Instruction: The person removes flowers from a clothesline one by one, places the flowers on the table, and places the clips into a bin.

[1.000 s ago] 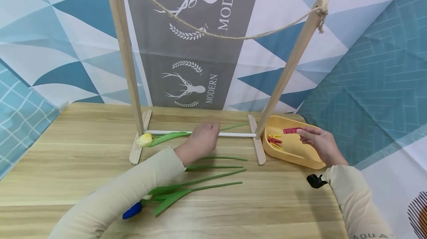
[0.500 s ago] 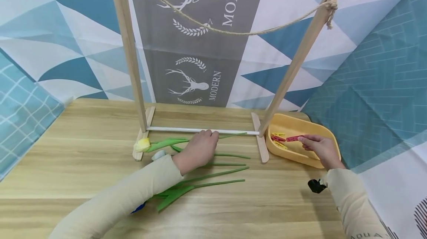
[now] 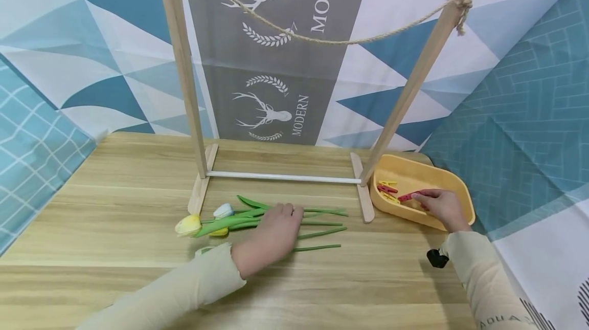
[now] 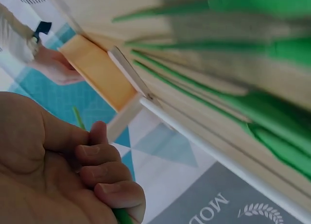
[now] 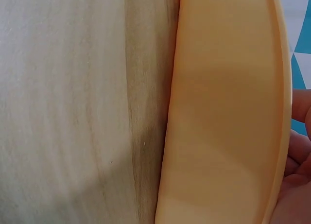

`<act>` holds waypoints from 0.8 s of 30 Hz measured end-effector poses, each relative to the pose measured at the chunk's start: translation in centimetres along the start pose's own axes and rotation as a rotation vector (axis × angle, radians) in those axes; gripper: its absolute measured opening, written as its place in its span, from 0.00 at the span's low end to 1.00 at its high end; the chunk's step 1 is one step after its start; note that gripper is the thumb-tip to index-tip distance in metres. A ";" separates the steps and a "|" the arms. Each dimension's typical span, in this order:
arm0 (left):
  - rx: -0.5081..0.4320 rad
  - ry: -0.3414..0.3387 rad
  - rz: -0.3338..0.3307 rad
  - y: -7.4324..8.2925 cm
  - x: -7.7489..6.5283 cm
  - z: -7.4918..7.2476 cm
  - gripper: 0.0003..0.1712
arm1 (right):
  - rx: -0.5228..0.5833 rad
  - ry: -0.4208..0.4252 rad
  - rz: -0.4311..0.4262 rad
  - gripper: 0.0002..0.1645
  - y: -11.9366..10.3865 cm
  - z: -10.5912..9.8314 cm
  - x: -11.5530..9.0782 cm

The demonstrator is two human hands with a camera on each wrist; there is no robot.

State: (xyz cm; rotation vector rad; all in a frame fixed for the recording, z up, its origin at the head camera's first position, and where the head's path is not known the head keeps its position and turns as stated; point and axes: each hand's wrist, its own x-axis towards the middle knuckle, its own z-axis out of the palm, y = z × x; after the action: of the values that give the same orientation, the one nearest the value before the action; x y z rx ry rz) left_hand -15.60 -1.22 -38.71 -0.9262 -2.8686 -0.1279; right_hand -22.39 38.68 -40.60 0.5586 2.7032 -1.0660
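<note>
My left hand (image 3: 273, 235) is above several artificial tulips lying on the table. Its curled fingers grip the green stem (image 4: 122, 216) of a yellow tulip (image 3: 187, 225), whose flower points left. Beneath it lie a pale blue-white tulip (image 3: 223, 211) and another yellow flower (image 3: 219, 232); the hand and sleeve cover parts of the others. On the right, my right hand (image 3: 444, 210) pinches a red clothespin (image 3: 409, 196) inside the yellow tray (image 3: 428, 220). Red and yellow clothespins (image 3: 388, 189) lie near it. In the right wrist view, the tray's wall hides most of that hand.
A wooden frame stands behind the tulips, with a left post (image 3: 184, 64), a right post (image 3: 414, 89) and a white rod (image 3: 285, 177) low between them. A slack rope (image 3: 322, 41) joins the post tops. Patterned cloth (image 3: 276, 64) hangs at the back.
My left hand has moved the yellow tulip from beside the white rod toward me, over the other tulips. My right hand has lowered the red clothespin closer to the clothespins in the tray.
</note>
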 end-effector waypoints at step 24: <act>-0.081 -0.084 -0.067 2.4 -5.9 1.1 0.13 | -0.116 -0.175 -0.076 0.34 -0.2 -0.3 0.2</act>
State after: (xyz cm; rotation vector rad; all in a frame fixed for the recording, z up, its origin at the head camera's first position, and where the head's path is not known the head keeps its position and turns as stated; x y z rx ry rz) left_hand -9.54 -2.52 -40.57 -0.8700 -2.9933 -0.2188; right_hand -22.67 38.82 -40.34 0.3295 2.6295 -0.9210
